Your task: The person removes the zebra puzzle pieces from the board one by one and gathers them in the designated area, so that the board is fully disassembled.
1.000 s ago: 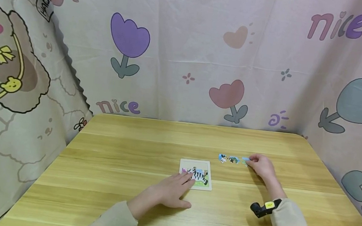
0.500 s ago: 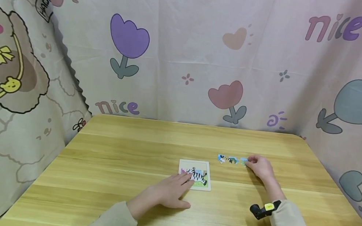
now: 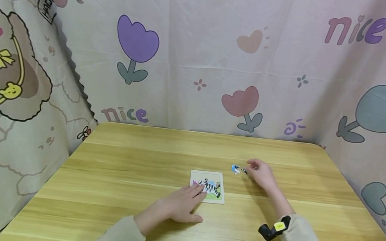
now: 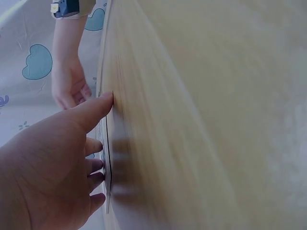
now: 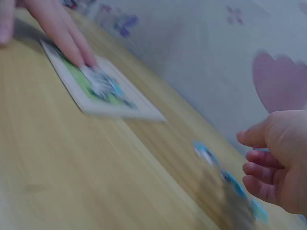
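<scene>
A square puzzle board (image 3: 208, 173) with a pale border and a zebra picture lies on the table. My left hand (image 3: 184, 204) rests its straight fingers on the board's lower left part, the thumb spread onto the wood. To the upper right of the board is a row of small jigsaw pieces. The leftmost jigsaw piece (image 3: 235, 169), blue, black and white, shows whole. My right hand (image 3: 264, 176) hovers over the others with loosely bent fingers, hiding most of them in the head view. In the right wrist view the middle jigsaw piece (image 5: 233, 183) and a blue-green jigsaw piece (image 5: 259, 211) lie below its fingers.
The wooden table (image 3: 132, 161) reaches back to a patterned curtain (image 3: 194, 38) hanging behind it. Another curtain side covers the left. A black wrist camera (image 3: 273, 228) sits on the right forearm.
My right hand has moved left from the rightmost jigsaw piece, its fingers now over the middle of the row. The left hand has stayed on the board.
</scene>
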### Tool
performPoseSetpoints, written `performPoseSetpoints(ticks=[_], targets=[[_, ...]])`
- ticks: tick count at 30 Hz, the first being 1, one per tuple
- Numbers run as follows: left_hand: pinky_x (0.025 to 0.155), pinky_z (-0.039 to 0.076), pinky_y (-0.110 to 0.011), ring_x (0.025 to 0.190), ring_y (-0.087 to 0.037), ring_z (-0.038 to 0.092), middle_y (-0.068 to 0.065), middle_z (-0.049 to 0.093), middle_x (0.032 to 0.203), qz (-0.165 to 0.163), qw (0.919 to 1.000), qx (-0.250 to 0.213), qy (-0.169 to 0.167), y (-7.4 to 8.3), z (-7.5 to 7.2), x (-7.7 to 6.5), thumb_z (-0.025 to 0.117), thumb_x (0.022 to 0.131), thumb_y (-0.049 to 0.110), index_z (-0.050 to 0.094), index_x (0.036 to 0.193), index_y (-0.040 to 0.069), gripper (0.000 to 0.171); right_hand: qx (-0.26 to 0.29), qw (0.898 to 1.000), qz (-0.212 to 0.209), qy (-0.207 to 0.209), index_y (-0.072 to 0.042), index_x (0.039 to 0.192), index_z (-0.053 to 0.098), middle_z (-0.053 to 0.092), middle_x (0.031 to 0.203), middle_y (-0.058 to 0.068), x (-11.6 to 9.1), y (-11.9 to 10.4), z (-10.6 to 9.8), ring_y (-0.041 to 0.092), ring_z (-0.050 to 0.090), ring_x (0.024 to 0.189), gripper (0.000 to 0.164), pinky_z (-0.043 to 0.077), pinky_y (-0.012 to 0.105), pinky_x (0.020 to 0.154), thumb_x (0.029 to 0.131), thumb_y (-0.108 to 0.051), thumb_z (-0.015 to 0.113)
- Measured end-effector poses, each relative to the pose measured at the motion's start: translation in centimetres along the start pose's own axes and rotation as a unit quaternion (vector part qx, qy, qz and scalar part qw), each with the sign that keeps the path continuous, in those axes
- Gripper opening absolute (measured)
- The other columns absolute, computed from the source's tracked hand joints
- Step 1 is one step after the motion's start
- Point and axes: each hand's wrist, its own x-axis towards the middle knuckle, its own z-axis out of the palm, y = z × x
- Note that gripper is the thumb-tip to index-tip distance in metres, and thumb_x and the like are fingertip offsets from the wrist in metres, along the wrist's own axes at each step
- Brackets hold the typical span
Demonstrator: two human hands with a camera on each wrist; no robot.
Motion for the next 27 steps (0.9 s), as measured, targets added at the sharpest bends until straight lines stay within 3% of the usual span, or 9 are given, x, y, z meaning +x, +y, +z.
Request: performPoseSetpoints(ticks=[12, 20, 27], targets=[[0.112, 0.019, -0.041, 0.139, -0.028, 0.017, -0.014, 0.02, 0.151, 0.001, 1.0, 0.0, 0.006, -0.2, 0.0, -0.8, 0.049, 0.089, 0.056, 0.03, 0.145, 0.007, 0.077, 0.065, 0.991, -0.051, -0.109, 0.005, 0.109, 0.061, 0.061, 0.085, 0.004, -0.8, -6.9, 5.6, 0.017, 0.057, 0.079, 0.031, 0.05, 0.029, 0.069, 0.082, -0.007, 0.067], [0.111, 0.022, -0.041, 0.138, -0.027, 0.021, -0.014, 0.022, 0.151, -0.002, 0.9999, 0.011, 0.01, 0.0, 0.0, -2.1, 0.049, 0.087, 0.058, 0.032, 0.144, 0.007, 0.078, 0.054, 0.98, -0.088, -0.169, 0.001, 0.107, 0.063, 0.06, 0.083, 0.0, -1.2, -8.3, 8.2, 0.013, 0.056, 0.076, 0.029, 0.05, 0.025, 0.067, 0.08, -0.006, 0.069], [0.111, 0.021, -0.041, 0.138, -0.027, 0.021, -0.013, 0.023, 0.151, -0.009, 0.9999, 0.008, -0.003, 0.2, -0.1, -2.6, 0.049, 0.088, 0.057, 0.032, 0.144, 0.008, 0.076, 0.019, 0.967, -0.131, -0.219, 0.004, 0.104, 0.064, 0.06, 0.082, 0.003, -1.4, -8.5, 9.1, 0.014, 0.055, 0.074, 0.029, 0.05, 0.026, 0.065, 0.076, -0.001, 0.072]])
